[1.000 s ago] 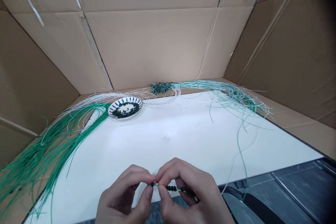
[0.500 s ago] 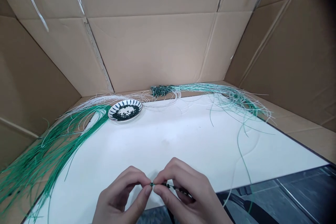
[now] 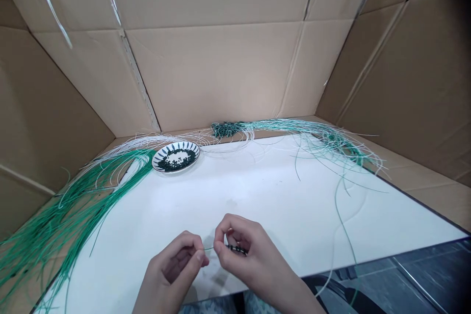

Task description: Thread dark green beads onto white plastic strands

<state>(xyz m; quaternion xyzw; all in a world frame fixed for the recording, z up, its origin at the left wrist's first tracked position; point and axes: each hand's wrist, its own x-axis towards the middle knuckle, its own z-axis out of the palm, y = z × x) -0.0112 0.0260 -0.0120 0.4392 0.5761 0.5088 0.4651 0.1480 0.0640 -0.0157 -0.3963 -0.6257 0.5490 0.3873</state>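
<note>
A short green cord (image 3: 217, 248) strung with dark beads (image 3: 235, 249) lies nearly level between the hands, its bare end pointing to the left hand (image 3: 172, 267), whose thumb and finger are pinched almost shut there, hold unclear. The right hand (image 3: 250, 255) is closed on the beaded part, so it is nearer the beads. Below lies a white board (image 3: 279, 206); farther off, inside a cardboard box (image 3: 221, 73), are a plate (image 3: 194, 156) of loose beads (image 3: 175, 159) and bundles of green cords (image 3: 73, 211); no writing readable.
</note>
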